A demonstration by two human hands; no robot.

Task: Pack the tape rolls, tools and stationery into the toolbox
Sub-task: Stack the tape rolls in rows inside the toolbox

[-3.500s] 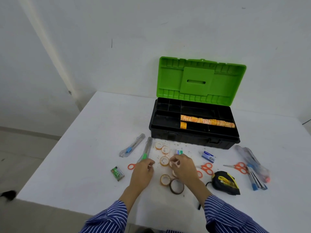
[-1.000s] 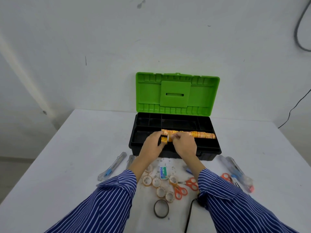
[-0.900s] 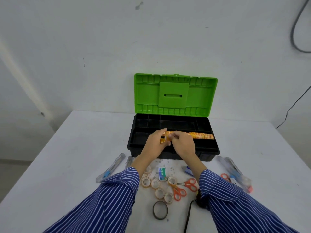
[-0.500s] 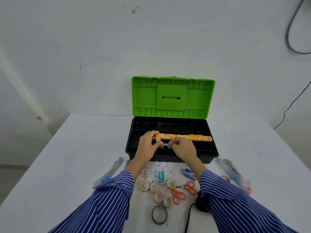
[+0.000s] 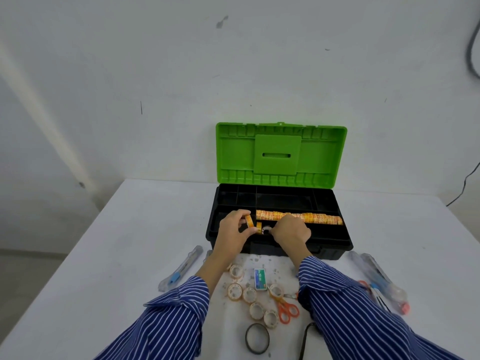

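toolbox: black toolbox (image 5: 335,249) at the table's far side, green lid (image 5: 281,154) upright against the wall
table: white table (image 5: 124,229) bare left of the box; near edge cut off by the frame
tray room: back compartments dark and open; row of orange tape rolls (image 5: 314,218) fills the middle channel's right part
left hand (image 5: 233,231): reaches over the box's front wall, fingers curled, pinching a small tape roll (image 5: 250,221) on edge, just left of the row
right hand (image 5: 292,231): palm down over the front channel, fingertips closed on a white-cored roll (image 5: 266,229)
loose rolls: several loose rolls (image 5: 249,294) on the table between the sleeves, beside orange scissors (image 5: 285,307)
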